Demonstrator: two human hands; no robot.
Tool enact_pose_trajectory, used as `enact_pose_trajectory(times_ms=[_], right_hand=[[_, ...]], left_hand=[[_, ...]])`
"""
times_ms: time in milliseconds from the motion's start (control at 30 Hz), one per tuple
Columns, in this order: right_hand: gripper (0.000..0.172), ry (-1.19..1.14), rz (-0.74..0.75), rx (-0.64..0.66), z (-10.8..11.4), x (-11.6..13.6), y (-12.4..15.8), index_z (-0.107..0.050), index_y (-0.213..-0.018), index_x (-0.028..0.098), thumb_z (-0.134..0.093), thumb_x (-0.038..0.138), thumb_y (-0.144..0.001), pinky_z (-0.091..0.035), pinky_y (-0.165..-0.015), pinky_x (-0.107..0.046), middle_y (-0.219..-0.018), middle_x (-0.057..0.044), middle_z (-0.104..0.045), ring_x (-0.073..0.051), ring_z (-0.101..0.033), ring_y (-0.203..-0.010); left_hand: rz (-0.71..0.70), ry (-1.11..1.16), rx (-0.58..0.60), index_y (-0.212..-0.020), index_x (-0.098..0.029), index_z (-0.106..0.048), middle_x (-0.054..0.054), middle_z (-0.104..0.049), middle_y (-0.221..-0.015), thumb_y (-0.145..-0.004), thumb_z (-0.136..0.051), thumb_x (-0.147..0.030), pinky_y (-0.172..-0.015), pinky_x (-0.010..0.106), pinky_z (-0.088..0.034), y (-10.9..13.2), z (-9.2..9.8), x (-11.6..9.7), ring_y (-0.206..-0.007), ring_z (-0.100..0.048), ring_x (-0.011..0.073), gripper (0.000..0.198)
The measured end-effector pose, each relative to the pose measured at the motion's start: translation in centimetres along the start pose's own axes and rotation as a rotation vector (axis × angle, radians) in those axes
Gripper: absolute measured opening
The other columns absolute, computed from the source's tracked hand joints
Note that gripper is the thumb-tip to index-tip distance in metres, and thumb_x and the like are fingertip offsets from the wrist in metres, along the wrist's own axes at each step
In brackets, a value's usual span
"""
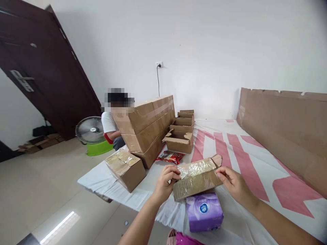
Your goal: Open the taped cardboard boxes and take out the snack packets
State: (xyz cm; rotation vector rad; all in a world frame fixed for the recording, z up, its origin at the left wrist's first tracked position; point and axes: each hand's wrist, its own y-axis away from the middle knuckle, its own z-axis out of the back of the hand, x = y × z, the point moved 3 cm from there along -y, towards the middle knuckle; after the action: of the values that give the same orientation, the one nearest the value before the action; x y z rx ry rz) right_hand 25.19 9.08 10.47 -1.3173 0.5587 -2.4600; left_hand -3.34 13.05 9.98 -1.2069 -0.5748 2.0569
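Observation:
A flattened-looking cardboard box [196, 183] with shiny clear tape along its top lies tilted between my hands. At its left end, my left hand [166, 182] grips the edge with thumb and bent fingers. My right hand [231, 182] pinches the box's right end near a raised flap [217, 160]. Just below the box, closer to me, sits a purple tissue pack [204, 211]. A red snack packet [170, 157] lies beyond my left hand, in front of several open cardboard boxes [179, 145].
Stacked cartons [146, 127] stand left of the open boxes, with one taped carton [126, 168] before them. A person [112, 127] sits behind the stack beside a fan [93, 130] on a green stool [99, 148]. A cardboard sheet [283, 129] borders the right side of the cloth-covered table [258, 163].

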Motion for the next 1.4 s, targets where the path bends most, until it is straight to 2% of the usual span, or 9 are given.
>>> enact_pose_trajectory(times_ms=[100,167,367,600,767,867,967,1233,1400], right_hand=[[0.020,0.041,0.143,-0.006,-0.7,1.3,-1.1,-0.063,-0.095,0.023,-0.044,0.031,-0.094,-0.050,-0.082,-0.036,-0.099,-0.008,-0.064,-0.023,-0.061,-0.095],[0.020,0.070,0.218,0.006,-1.4,2.0,-2.1,-0.063,-0.098,0.022,-0.045,0.025,-0.093,-0.050,-0.088,-0.038,-0.108,-0.009,-0.062,-0.023,-0.059,-0.104],[0.017,0.222,0.315,0.166,-3.2,3.8,-5.2,-0.063,-0.097,0.020,-0.050,0.012,-0.088,-0.047,-0.088,-0.040,-0.098,-0.006,-0.067,-0.022,-0.059,-0.097],[0.026,0.345,0.230,0.371,-4.6,4.3,-6.8,-0.065,-0.103,0.020,-0.052,0.008,-0.083,-0.045,-0.089,-0.036,-0.104,-0.006,-0.065,-0.020,-0.060,-0.098],[0.029,0.351,0.135,0.492,-4.9,3.9,-8.4,-0.066,-0.102,0.024,-0.063,0.011,-0.077,-0.045,-0.084,-0.032,-0.103,-0.003,-0.063,-0.018,-0.061,-0.091],[0.028,0.354,0.060,0.540,-4.6,3.1,-9.5,-0.067,-0.096,0.022,-0.070,0.012,-0.070,-0.046,-0.077,-0.029,-0.097,-0.003,-0.062,-0.017,-0.061,-0.085],[0.025,0.361,0.000,0.552,-4.4,2.5,-10.0,-0.067,-0.091,0.019,-0.071,0.010,-0.067,-0.046,-0.073,-0.027,-0.092,-0.003,-0.062,-0.017,-0.060,-0.083],[0.029,0.370,-0.083,0.526,-4.8,2.3,-9.3,-0.066,-0.091,0.019,-0.067,0.003,-0.067,-0.044,-0.076,-0.024,-0.093,-0.002,-0.064,-0.014,-0.060,-0.084],[0.014,0.439,-0.131,0.475,-4.6,2.9,-9.4,-0.068,-0.084,0.021,-0.061,0.011,-0.077,-0.040,-0.081,-0.029,-0.094,0.000,-0.068,-0.015,-0.062,-0.084]], left_hand=[[-0.042,-0.044,-0.037,-0.075,-0.023,-0.069,0.007,-0.069,-0.089,-0.085,-0.058,-0.022,-0.083,0.039,-0.049,0.2,-0.1,0.0,-0.092,-0.060,0.0221,0.015],[-0.037,-0.058,-0.042,-0.076,-0.023,-0.068,0.007,-0.068,-0.090,-0.086,-0.056,-0.020,-0.082,0.037,-0.049,0.2,-0.2,0.0,-0.091,-0.061,0.0212,0.016],[-0.018,-0.058,-0.062,-0.081,-0.022,-0.064,0.007,-0.068,-0.092,-0.090,-0.048,-0.016,-0.078,0.033,-0.048,0.4,-0.1,-0.2,-0.088,-0.061,0.0192,0.019],[-0.029,-0.056,-0.073,-0.080,-0.021,-0.062,0.005,-0.066,-0.094,-0.087,-0.048,-0.007,-0.081,0.033,-0.046,0.7,-0.4,-0.3,-0.091,-0.059,0.0185,0.022],[-0.055,-0.051,-0.096,-0.079,-0.021,-0.061,0.005,-0.065,-0.094,-0.085,-0.048,-0.004,-0.081,0.034,-0.046,0.8,-0.6,-0.1,-0.091,-0.059,0.0186,0.022],[-0.074,-0.051,-0.102,-0.078,-0.021,-0.060,0.005,-0.065,-0.093,-0.084,-0.048,-0.003,-0.079,0.033,-0.046,0.9,-0.6,0.0,-0.091,-0.059,0.0187,0.022],[-0.077,-0.054,-0.107,-0.077,-0.021,-0.059,0.004,-0.065,-0.093,-0.082,-0.050,-0.001,-0.079,0.033,-0.046,0.9,-0.7,0.1,-0.090,-0.059,0.0188,0.022],[-0.100,-0.061,-0.105,-0.078,-0.021,-0.059,0.004,-0.065,-0.093,-0.084,-0.051,-0.003,-0.078,0.032,-0.047,0.9,-0.7,0.0,-0.090,-0.059,0.0182,0.021],[-0.112,-0.074,-0.094,-0.079,-0.021,-0.059,0.004,-0.064,-0.093,-0.085,-0.050,-0.002,-0.079,0.032,-0.046,1.2,-0.8,-0.1,-0.091,-0.058,0.0179,0.021]])
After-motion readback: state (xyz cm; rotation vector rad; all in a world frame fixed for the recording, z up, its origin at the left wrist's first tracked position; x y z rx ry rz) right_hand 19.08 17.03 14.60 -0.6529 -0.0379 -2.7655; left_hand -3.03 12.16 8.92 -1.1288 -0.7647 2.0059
